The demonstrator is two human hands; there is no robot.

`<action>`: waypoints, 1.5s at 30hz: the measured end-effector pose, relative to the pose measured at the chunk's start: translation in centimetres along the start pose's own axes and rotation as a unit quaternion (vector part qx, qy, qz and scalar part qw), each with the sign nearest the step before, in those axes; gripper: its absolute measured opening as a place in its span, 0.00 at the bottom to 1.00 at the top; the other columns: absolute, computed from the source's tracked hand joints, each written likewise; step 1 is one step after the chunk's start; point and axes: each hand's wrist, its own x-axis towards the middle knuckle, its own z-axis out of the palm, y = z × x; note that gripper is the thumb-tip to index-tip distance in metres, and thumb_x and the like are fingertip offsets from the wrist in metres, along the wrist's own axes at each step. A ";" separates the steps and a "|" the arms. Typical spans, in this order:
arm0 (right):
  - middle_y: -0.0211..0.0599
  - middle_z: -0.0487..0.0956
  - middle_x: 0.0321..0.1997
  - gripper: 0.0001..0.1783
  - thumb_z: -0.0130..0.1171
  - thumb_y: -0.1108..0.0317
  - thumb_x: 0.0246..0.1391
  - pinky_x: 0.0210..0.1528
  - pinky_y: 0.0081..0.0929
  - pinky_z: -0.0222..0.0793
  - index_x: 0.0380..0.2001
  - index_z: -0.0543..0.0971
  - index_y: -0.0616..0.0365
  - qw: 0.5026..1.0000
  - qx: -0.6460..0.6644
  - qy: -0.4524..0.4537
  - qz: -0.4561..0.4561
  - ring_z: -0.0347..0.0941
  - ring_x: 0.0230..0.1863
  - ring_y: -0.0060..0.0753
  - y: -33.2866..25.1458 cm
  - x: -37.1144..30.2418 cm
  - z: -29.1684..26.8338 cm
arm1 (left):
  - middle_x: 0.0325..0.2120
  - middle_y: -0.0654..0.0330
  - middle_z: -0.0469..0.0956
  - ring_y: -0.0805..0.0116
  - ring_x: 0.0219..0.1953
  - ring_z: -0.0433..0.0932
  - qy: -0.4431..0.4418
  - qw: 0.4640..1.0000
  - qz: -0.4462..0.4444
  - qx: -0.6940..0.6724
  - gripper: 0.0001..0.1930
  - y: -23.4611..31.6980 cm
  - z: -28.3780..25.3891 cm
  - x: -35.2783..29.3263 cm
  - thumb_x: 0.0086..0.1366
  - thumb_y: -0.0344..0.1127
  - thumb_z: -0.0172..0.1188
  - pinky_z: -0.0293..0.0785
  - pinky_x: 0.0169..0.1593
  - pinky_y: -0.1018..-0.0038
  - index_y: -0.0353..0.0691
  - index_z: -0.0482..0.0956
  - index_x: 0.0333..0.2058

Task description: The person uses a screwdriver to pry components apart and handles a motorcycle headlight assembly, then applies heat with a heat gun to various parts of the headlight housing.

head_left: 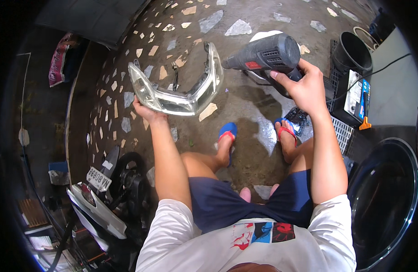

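My left hand (149, 111) grips the lower left part of a motorcycle headlight (175, 100), a curved U-shaped unit with a clear lens and dark wiring at its back. My fingers there are mostly hidden behind the housing. In my right hand (305, 84) is a black heat gun (268, 53) with a red label, held by its handle. Its nozzle points left and lies close to the headlight's upper right arm; whether they touch I cannot tell. A dark cord runs from the heat gun's side toward the right.
Around my sandalled feet (226, 138) is a floor set with broken stone pieces. A motorcycle (97, 204) stands at the lower left. On the right are a black bucket (352, 52), a battery-like box (354, 97), an orange-and-black scraper-like tool (365, 120) and a large black basin (354, 213).
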 end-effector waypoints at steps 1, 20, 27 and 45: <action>0.45 0.88 0.33 0.22 0.77 0.56 0.45 0.43 0.32 0.78 0.39 0.87 0.60 1.000 -0.001 0.001 0.022 0.86 0.36 0.38 0.1 0.2 -0.3 | 0.40 0.52 0.84 0.53 0.43 0.84 -0.039 0.999 -0.009 -0.007 0.25 -0.1 0.0 -0.1 0.71 0.48 0.39 0.81 0.51 0.55 0.37 0.80 0.48; 0.52 0.86 0.48 0.29 0.71 0.55 0.56 0.58 0.40 0.74 0.51 0.79 0.67 0.985 0.052 0.139 0.092 0.83 0.53 0.46 1.5 0.3 -2.7 | 0.37 0.57 0.83 0.57 0.39 0.83 -0.086 0.994 -0.070 -0.015 0.23 -0.6 2.4 -1.8 0.72 0.52 0.45 0.80 0.45 0.60 0.40 0.81 0.44; 0.61 0.83 0.47 0.36 0.71 0.47 0.54 0.55 0.42 0.74 0.49 0.77 0.71 0.970 0.068 0.229 0.043 0.81 0.51 0.55 2.3 -1.3 -2.7 | 0.45 0.55 0.81 0.57 0.47 0.81 -0.041 0.995 -0.089 0.031 0.25 -0.5 -1.7 0.5 0.71 0.52 0.44 0.78 0.52 0.57 0.39 0.78 0.52; 0.47 0.84 0.51 0.25 0.66 0.55 0.64 0.57 0.32 0.71 0.51 0.80 0.69 0.804 0.079 0.497 0.317 0.79 0.51 0.34 16.4 -37.2 -8.9 | 0.55 0.53 0.77 0.55 0.55 0.78 -0.036 0.996 -0.019 0.080 0.29 0.6 5.6 -13.5 0.72 0.53 0.45 0.74 0.60 0.58 0.37 0.72 0.60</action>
